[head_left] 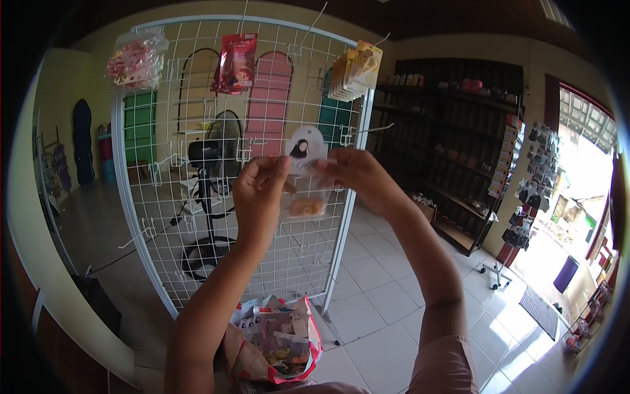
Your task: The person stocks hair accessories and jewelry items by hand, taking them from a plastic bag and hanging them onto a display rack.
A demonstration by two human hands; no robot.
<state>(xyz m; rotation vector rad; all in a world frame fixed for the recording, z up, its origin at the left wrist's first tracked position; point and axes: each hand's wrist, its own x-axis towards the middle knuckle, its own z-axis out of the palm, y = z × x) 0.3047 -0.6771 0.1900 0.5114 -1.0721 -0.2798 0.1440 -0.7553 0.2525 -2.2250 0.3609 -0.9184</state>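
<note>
In front of the wire grid rack (pixel 216 18), at chest height or above, I hold up a small clear packet (pixel 307 208). Its rounded white header card (pixel 314 141) carries a picture of a head in a dark headscarf. Something small and orange-brown lies at the bottom of the packet, too blurred to name. My left hand (pixel 259 184) pinches the card's left edge between thumb and fingers. From the right, my right hand (pixel 359 172) grips the other edge. Below my arms, an open red-and-white bag (pixel 246 358) contains several similar carded packets.
The rack carries bead packets (pixel 136 60), red packets (pixel 236 64), yellow cards (pixel 354 71) and protruding hooks (pixel 380 127). Behind its mesh stands a black fan (pixel 209 154). Dark shelves (pixel 453 121) and a sock stand (pixel 538 161) are at right, near the bright doorway (pixel 584 131).
</note>
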